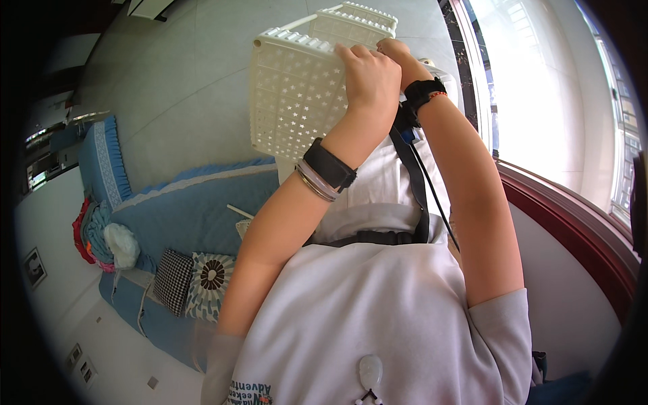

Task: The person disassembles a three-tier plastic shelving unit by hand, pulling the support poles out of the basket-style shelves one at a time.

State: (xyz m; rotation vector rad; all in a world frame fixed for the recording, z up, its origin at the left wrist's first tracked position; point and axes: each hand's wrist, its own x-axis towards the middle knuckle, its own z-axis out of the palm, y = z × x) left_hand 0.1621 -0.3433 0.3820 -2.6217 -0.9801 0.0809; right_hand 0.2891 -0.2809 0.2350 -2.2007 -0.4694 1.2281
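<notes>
A white plastic shelf rack (297,94), its panel pierced with star-shaped holes, stands tilted in front of me. Behind it shows a second, similar panel (358,20), and a white rod runs along the top between them. My left hand (371,74) is closed over the upper right corner of the nearer panel, knuckles up. Just right of and partly behind it, my right hand (397,57) is curled by the rack's right edge; whatever lies in its fingers is hidden. Black straps circle both wrists.
At left, a sofa (196,196) with blue covers bears patterned cushions (211,280) and a heap of clothes (98,229). A white rod end (239,211) shows beside my left forearm. Along the right runs a bright window with a dark red sill (567,223). Pale tiles (175,61) cover the floor.
</notes>
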